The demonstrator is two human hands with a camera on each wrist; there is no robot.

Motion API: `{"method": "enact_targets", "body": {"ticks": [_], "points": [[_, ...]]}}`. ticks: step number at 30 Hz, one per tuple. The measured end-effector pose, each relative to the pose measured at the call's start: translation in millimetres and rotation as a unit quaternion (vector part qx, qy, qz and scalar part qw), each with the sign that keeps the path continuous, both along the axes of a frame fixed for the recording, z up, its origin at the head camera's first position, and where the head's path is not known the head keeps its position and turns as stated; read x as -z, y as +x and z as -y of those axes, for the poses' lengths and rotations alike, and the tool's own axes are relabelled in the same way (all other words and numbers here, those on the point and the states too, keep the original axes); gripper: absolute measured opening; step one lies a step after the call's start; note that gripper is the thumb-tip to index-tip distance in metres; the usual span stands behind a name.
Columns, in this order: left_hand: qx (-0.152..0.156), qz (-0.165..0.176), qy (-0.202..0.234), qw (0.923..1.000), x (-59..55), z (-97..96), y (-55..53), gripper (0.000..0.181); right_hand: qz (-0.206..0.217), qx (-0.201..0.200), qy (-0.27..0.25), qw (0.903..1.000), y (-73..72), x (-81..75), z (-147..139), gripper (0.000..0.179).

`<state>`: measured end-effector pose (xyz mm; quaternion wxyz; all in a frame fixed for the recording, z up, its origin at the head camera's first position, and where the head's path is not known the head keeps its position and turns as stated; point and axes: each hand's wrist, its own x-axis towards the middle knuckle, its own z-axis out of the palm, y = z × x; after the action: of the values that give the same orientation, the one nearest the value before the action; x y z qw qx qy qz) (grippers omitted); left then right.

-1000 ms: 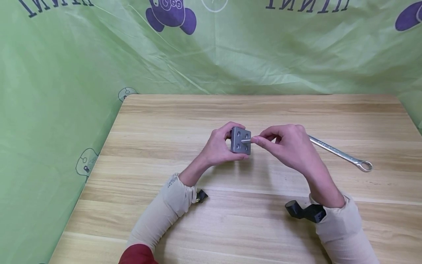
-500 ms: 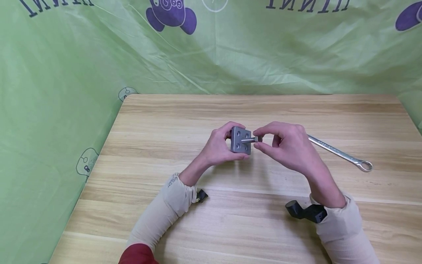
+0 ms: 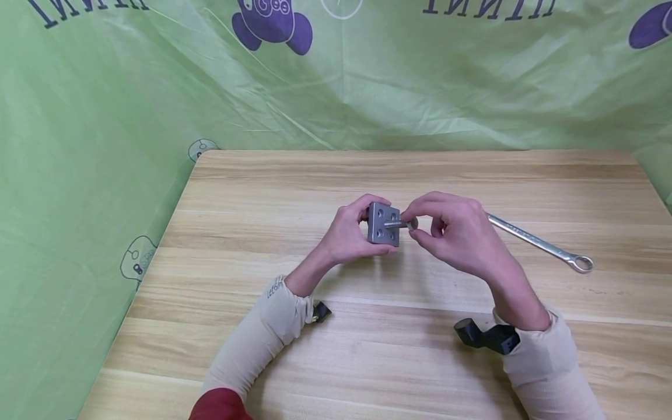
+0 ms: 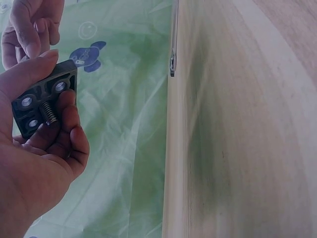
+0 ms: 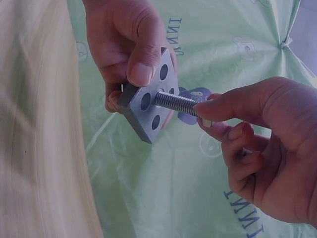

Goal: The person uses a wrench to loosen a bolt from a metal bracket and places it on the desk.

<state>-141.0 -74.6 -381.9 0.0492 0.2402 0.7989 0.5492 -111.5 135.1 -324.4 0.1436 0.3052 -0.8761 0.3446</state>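
My left hand (image 3: 349,233) grips a square grey metal plate (image 3: 376,230) by its edges, thumb on the near side and fingers behind. Round holes sit near the plate's corners. A threaded bolt (image 5: 177,102) runs through its centre, and the tip comes out on the back in the left wrist view, close to my curled fingers. With thumb and forefinger, my right hand (image 3: 457,233) pinches the bolt at its head end, the other fingers curled in. Both hands hold the parts above the wooden table (image 3: 262,186).
A combination wrench (image 3: 541,242) lies on the table to the right, its far end hidden behind my right hand. Green printed cloth (image 3: 336,105) hangs behind the table and along its left side. Black wrist devices (image 3: 488,336) stick out from the sleeves.
The right hand's fingers come off the bolt head half a second ago, opening a little, and now pinch it again. The left hand and plate stay in place.
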Motion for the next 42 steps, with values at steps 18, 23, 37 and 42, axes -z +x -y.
{"method": "enact_targets", "body": {"ticks": [18, 23, 37, 42], "points": [[-0.002, 0.002, -0.003, 1.0, -1.5, 0.7, 0.1, 0.07, 0.139, 0.11, 0.049, 0.9829, -0.7, -7.0, -0.3, 0.026], [-0.004, -0.001, -0.008, 1.0, -1.9, 0.2, 0.6, 0.07, 0.118, 0.104, 0.036, 0.9869, 0.1, -6.1, 0.2, 0.019], [-0.003, 0.0, -0.005, 1.0, -2.1, 0.2, 1.1, 0.07, 0.092, 0.074, 0.019, 0.9929, 2.2, -6.0, 0.2, 0.017], [-0.005, 0.003, -0.006, 1.0, -2.0, 0.4, 0.9, 0.07, 0.044, 0.044, -0.007, 0.998, 2.5, -3.9, -0.3, 0.02]]}}
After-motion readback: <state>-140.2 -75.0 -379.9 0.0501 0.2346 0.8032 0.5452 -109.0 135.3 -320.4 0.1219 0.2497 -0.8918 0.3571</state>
